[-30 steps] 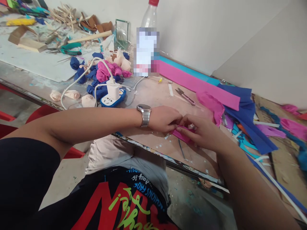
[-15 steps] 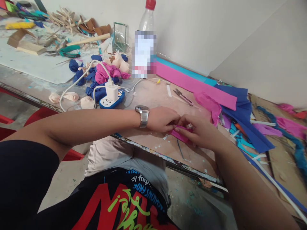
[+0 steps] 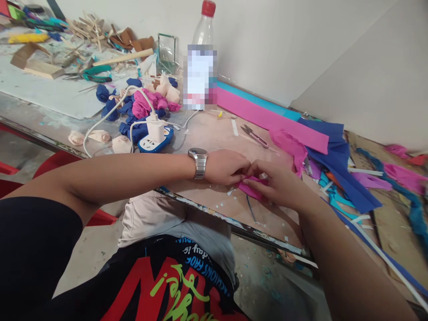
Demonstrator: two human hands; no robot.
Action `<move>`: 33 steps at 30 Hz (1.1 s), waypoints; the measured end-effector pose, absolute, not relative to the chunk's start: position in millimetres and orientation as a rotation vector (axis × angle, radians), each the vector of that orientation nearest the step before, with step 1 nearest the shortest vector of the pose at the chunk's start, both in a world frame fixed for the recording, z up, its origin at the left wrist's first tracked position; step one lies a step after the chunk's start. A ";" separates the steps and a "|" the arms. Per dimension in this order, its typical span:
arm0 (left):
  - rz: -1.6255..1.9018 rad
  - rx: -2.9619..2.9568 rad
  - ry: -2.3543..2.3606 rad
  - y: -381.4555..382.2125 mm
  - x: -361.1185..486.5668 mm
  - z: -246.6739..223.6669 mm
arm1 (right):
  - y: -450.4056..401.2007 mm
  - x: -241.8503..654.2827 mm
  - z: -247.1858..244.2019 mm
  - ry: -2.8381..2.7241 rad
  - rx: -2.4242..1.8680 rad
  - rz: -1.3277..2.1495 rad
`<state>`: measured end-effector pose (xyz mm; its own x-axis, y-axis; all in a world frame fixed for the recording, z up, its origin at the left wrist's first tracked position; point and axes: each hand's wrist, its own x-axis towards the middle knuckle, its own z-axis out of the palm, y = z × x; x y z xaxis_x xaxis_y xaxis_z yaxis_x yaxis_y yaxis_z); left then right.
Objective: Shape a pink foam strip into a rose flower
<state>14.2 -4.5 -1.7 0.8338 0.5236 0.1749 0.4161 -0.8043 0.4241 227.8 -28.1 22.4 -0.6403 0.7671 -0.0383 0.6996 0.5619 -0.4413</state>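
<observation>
Close to the table's front edge, my two hands meet over a small piece of pink crepe paper (image 3: pixel 254 189). My left hand (image 3: pixel 229 166), with a metal watch (image 3: pixel 199 162) on its wrist, pinches the paper's left end; its fingertips are partly hidden. The thumb and fingers of my right hand (image 3: pixel 277 182) are closed on the same paper from the right. Beyond the hands lie small thread snips (image 3: pixel 254 136). To the right of the snips is a crumpled pink crepe paper piece (image 3: pixel 289 145).
Behind lie folded pink paper (image 3: pixel 277 117) and blue paper (image 3: pixel 351 178) strips. A power strip (image 3: pixel 154 141) with white cables stands left, beside several rolled paper flowers (image 3: pixel 143 102). A phone (image 3: pixel 199 78) leans against a bottle (image 3: pixel 204 26). Pliers (image 3: pixel 96 73) and wooden sticks (image 3: pixel 90 29) lie far left.
Both hands stay in nearly the same place on the pink paper. The paper's visible part looks slightly more curled between the fingers.
</observation>
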 end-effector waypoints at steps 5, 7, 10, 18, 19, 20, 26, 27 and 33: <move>0.410 2.635 0.699 -4.2 14.1 -1.9 | -28.7 227.4 23.2 -2.636 -1.239 0.637; 0.413 2.633 0.703 -4.2 14.3 -2.1 | -28.7 227.5 23.1 -2.635 -1.232 0.639; 0.417 2.631 0.709 -4.3 14.6 -2.3 | -28.8 227.5 22.8 -2.628 -1.232 0.648; 0.413 2.646 0.708 -4.2 14.2 -2.5 | -29.5 228.5 22.8 -2.634 -1.248 0.649; 0.414 2.650 0.707 -4.1 14.2 -2.8 | -29.6 228.4 22.8 -2.635 -1.255 0.648; 0.416 2.652 0.708 -4.0 14.3 -3.1 | -29.7 228.3 22.9 -2.638 -1.263 0.644; 0.408 2.649 0.719 -3.3 14.9 -5.1 | -28.9 227.5 24.6 -2.681 -1.272 0.594; 0.414 2.649 0.723 -3.0 14.9 -5.5 | -28.7 227.5 24.9 -2.686 -1.274 0.602; 0.420 2.656 0.724 -2.0 15.0 -8.3 | -28.8 227.7 24.2 -2.686 -1.301 0.601</move>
